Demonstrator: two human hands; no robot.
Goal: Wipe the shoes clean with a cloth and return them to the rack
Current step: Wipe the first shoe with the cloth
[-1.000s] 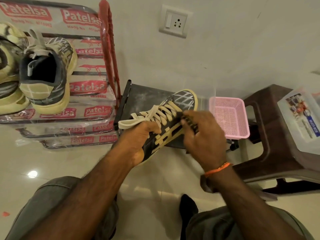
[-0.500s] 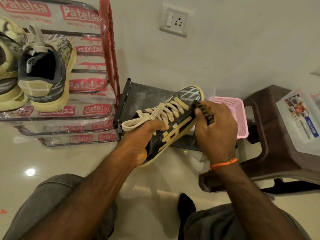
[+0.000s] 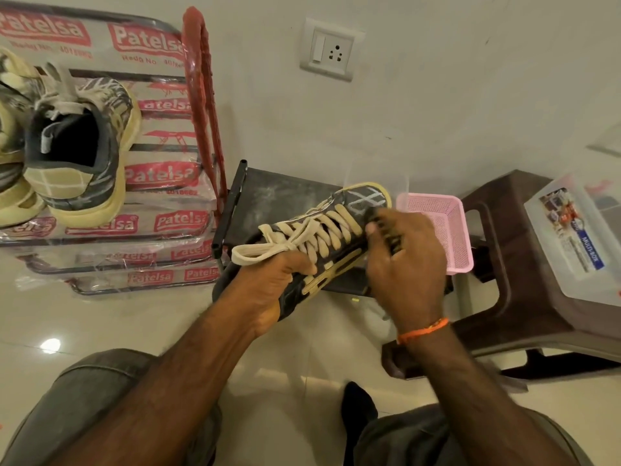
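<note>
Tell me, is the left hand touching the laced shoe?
Touching. The head view shows the left hand gripping the laced shoe near its opening.

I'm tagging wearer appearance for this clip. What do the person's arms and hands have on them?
Both forearms are bare, with no sleeves in view and no gloves. The left hand shows no ring, band or watch. The right hand has a thin orange thread band tied round its wrist. Grey trousers cover the knees below.

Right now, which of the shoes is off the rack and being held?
The dark shoe with cream laces, gripped by the left hand while the right hand works at its toe. The other shoes sit on the wrapped rack, untouched.
</note>
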